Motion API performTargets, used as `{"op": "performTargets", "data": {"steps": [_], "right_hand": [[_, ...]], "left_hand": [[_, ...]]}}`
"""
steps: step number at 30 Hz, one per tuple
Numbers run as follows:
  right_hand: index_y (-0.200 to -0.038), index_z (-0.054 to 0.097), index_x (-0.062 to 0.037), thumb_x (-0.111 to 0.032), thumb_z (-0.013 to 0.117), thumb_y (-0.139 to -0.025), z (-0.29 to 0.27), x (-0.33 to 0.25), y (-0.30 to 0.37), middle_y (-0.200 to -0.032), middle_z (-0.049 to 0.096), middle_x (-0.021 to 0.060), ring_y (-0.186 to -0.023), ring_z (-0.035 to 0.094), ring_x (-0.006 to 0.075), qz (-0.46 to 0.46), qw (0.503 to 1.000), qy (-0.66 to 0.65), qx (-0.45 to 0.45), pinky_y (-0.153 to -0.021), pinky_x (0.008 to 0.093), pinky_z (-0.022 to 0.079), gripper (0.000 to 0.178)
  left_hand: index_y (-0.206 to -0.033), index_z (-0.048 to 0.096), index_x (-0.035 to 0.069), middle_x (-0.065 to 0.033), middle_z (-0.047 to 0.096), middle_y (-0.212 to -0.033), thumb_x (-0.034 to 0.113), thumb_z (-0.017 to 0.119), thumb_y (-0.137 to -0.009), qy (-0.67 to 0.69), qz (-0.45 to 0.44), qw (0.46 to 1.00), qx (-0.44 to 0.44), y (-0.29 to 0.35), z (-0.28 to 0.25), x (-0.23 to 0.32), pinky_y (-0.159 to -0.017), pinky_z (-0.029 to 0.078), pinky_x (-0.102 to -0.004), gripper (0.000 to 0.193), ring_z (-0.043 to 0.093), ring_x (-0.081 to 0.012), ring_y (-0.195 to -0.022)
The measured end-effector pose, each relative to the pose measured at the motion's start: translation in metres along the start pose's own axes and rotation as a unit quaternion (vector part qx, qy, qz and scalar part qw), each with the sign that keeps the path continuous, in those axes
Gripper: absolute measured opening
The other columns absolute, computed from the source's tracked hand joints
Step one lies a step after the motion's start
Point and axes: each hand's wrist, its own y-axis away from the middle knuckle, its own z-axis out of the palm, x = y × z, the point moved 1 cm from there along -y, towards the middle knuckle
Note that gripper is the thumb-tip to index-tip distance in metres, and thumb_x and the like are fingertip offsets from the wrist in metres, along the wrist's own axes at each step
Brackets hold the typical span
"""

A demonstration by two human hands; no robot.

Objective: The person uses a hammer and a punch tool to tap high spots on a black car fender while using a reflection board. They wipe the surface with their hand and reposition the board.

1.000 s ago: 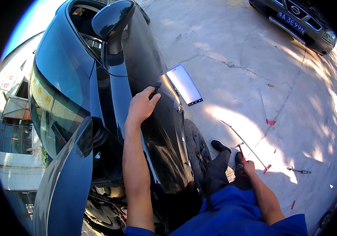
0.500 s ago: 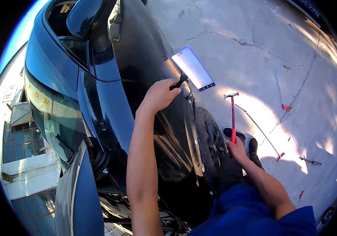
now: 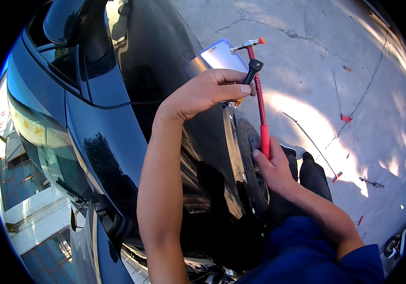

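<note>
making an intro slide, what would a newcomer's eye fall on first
Probably the red hammer in the right hand, just right of centre, and the black, orange-tipped tool in the left hand beside its shaft. Next come the bright white panel behind the hammer's head and the dark car across the left half.

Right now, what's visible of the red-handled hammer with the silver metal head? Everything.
The red-handled hammer has a slim red shaft and a thicker, brighter red grip below. Its shiny metal-looking head ends on the right in an orange-red tip. The person's right hand holds the grip; the shaft stands nearly upright in the picture, its top leaning slightly left. The black rod-shaped tool in the left hand crosses in front of the upper shaft; whether they touch cannot be told.
</note>
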Motion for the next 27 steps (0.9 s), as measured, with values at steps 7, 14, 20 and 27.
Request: {"op": "performTargets", "data": {"steps": [7,14,20,27], "right_hand": [[-0.131,0.045,-0.0019,-0.04,0.047,-0.108,0.035,-0.033,-0.053,-0.09,0.061,0.0145,-0.084,0.064,0.0293,-0.095,0.971,-0.124,-0.182,-0.079,0.0407,0.051,0.044],[-0.141,0.044,0.0016,-0.037,0.056,-0.101,-0.002,0.149,-0.222,-0.122,0.06,0.0226,-0.104,0.065,0.0347,0.036,0.995,0.06,0.066,-0.091,0.0447,0.051,0.057],[-0.148,0.038,0.0011,-0.035,0.061,-0.091,-0.023,0.211,-0.372,-0.143,0.051,0.0282,-0.128,0.054,0.0453,0.088,0.967,0.215,0.107,-0.106,0.0501,0.047,0.071],[-0.157,0.028,0.0,-0.032,0.067,-0.084,-0.003,0.271,-0.485,-0.157,0.038,0.0262,-0.144,0.04,0.0408,0.11,0.968,0.209,0.089,-0.116,0.0464,0.04,0.089]], "left_hand": [[-0.107,0.066,0.002,-0.0054,0.062,-0.093,0.028,0.06,-0.103,0.117,0.08,0.982,0.126,0.012,-0.035,0.004,-0.06,0.044,-0.0239,0.027,0.057,-0.0098,-0.063],[-0.108,0.063,0.001,-0.0027,0.058,-0.085,0.027,0.061,-0.102,0.188,0.053,0.953,0.231,-0.019,-0.061,0.005,-0.045,0.032,-0.0175,0.027,0.041,-0.0013,-0.046],[-0.11,0.065,0.0,-0.0017,0.057,-0.084,0.031,0.062,-0.101,0.09,-0.004,0.93,0.356,-0.055,-0.045,-0.019,-0.048,0.036,-0.0184,0.032,0.044,-0.0016,-0.049],[-0.118,0.054,-0.001,-0.0015,0.051,-0.089,0.037,0.05,-0.107,0.048,-0.067,0.916,0.393,-0.061,-0.045,-0.037,-0.044,0.039,-0.0133,0.04,0.043,0.0015,-0.047]]}}
